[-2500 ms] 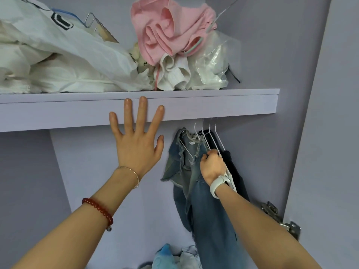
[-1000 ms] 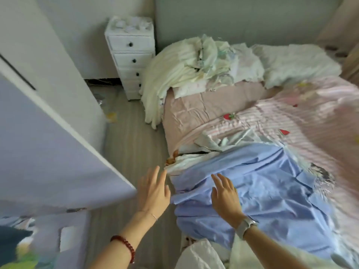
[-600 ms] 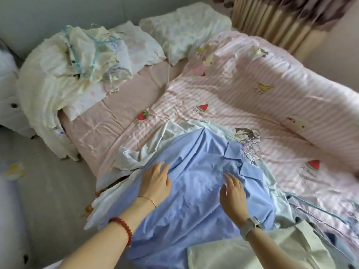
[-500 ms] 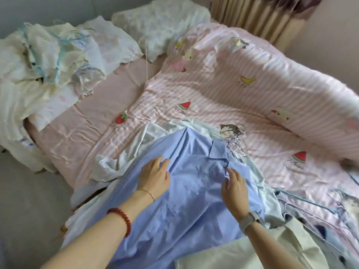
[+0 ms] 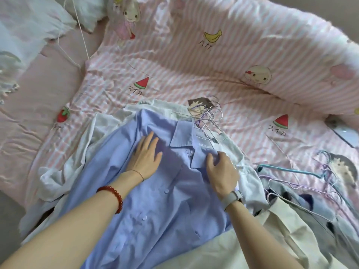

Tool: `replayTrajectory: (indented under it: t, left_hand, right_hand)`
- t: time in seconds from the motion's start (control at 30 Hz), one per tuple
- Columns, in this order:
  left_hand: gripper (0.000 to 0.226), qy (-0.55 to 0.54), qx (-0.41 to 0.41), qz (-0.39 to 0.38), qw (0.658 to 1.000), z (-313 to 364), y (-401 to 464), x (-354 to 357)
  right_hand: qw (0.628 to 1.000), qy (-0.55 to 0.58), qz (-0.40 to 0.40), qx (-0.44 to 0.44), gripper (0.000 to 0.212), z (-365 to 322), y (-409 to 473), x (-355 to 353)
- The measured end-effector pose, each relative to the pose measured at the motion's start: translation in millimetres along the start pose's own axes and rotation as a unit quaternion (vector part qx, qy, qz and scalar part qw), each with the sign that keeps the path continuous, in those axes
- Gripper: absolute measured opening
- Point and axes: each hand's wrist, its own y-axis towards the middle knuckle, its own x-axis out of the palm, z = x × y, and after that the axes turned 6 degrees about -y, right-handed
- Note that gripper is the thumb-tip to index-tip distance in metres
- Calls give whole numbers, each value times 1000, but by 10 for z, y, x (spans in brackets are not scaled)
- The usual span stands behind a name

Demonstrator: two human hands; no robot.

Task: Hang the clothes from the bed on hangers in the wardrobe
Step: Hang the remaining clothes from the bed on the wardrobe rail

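Observation:
A light blue button shirt (image 5: 167,191) lies spread on the bed on top of a white garment (image 5: 81,152). My left hand (image 5: 145,155) rests flat on the shirt's left chest, fingers straight. My right hand (image 5: 223,171) sits at the right side of the collar with fingers curled into the fabric there. A bunch of thin wire hangers (image 5: 208,115) pokes out just beyond the collar. More hangers, blue and purple (image 5: 291,179), lie on other clothes at the right.
The bed carries a pink striped duvet (image 5: 194,61) with fruit and cartoon prints. A cream garment (image 5: 252,245) and grey-blue clothes (image 5: 310,206) lie at the lower right. White bedding (image 5: 29,20) is bunched at the upper left. A white cord (image 5: 81,33) crosses the sheet.
I turned from the wardrobe to the bed. Both hands came down on the blue shirt and slid up toward its collar; the right hand's fingers have curled at the collar.

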Motion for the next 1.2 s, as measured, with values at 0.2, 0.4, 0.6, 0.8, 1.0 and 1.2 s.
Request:
replayTrajectory:
  t: [0.2, 0.4, 0.6, 0.8, 1.0, 1.2]
  left_hand:
    - [58, 82, 142, 215, 963, 23, -63, -544]
    - [46, 62, 24, -81, 994, 133, -514, -939]
    - [31, -63, -138, 43, 987, -280, -1747, -908]
    - [31, -164, -274, 176, 931, -999, -3449, -872]
    - [36, -226, -372, 306, 847, -1352, -5365, -660]
    - [30, -239, -474, 404, 745, -1216, -7191, -26]
  right_hand:
    - [967, 15, 68, -244, 33, -120, -412, -16]
    - [950, -1, 82, -302, 28, -250, -580, -156]
    - [917, 2, -36, -398, 38, -586, -1112, -104]
    - [825, -61, -221, -517, 41, -1141, -2211, 117]
    - [685, -51, -311, -656, 67, -1426, -3618, 283]
    - [527, -67, -359, -767, 54, -1381, -5176, 362]
